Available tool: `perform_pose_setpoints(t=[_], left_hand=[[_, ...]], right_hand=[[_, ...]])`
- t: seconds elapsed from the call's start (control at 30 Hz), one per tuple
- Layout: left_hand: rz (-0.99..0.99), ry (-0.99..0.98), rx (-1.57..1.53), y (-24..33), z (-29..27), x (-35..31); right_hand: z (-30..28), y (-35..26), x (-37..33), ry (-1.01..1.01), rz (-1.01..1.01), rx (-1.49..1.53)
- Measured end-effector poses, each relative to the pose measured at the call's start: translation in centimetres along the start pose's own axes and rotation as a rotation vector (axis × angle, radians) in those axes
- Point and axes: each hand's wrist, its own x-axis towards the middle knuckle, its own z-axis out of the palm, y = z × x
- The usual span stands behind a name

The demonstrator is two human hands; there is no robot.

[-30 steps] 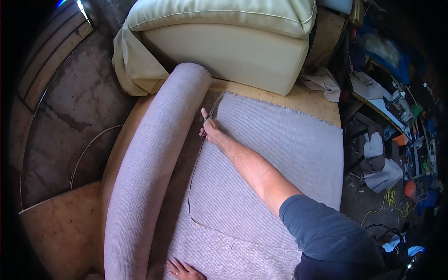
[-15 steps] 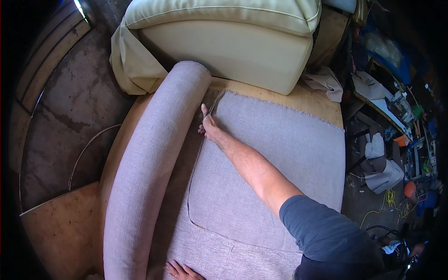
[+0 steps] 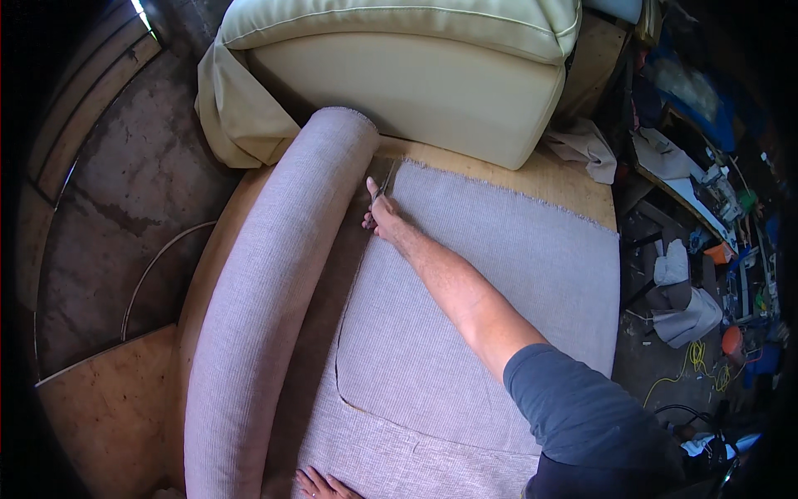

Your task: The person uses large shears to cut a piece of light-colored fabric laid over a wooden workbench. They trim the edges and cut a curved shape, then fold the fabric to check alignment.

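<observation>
Scissors point(image 3: 383, 190) crept forward — fabric point(image 3: 499, 274) over table point(image 3: 582, 185), cluttered floor point(image 3: 661, 364).

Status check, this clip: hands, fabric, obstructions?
Right hand gripping scissors near frayed far edge. Left hand on fabric, partly out of frame. Fabric spread out, cut line visible. Roll close by left, scissors' path looks clear.

Since one second ago, your right hand point(image 3: 381, 209) has advanced with the scissors point(image 3: 384, 190) a little closer to the cream upholstered seat point(image 3: 407, 96), and the fabric point(image 3: 482, 283) is now cut farther toward this seat.
</observation>
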Motion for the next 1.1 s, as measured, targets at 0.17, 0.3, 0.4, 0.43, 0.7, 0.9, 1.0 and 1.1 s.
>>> perform_pose_setpoints(t=[0.17,0.3,0.4,0.43,0.7,0.9,1.0,1.1], left_hand=[[0.070,-0.001,0.046,0.1,0.1,0.4],[0.033,0.002,0.023,0.4,-0.6,0.5],[0.028,0.019,0.015,0.5,-0.6,0.6],[0.029,0.027,0.011,0.6,-0.4,0.6],[-0.144,-0.010,-0.029,1.1,0.4,-0.3],[-0.127,-0.026,-0.045,0.5,0.6,-0.7],[-0.123,-0.010,0.004,-1.5,1.2,-0.9],[-0.123,-0.006,-0.059,-1.8,3.2,-0.2]], right_hand=[[-1.0,1.0,2.2,-0.014,-0.117,0.052],[-0.7,0.3,0.3,-0.075,-0.020,-0.013],[-0.9,-1.2,0.0,-0.058,0.055,-0.032],[-1.0,-1.7,0.3,-0.039,0.064,-0.031],[-3.0,-0.8,1.8,-0.088,-0.131,0.007],[-7.7,-2.7,0.1,-0.169,-0.122,-0.179],[-11.9,-1.8,-5.7,-0.340,-0.060,-0.384],[-21.9,0.5,-15.0,-0.393,-0.038,-0.525]])
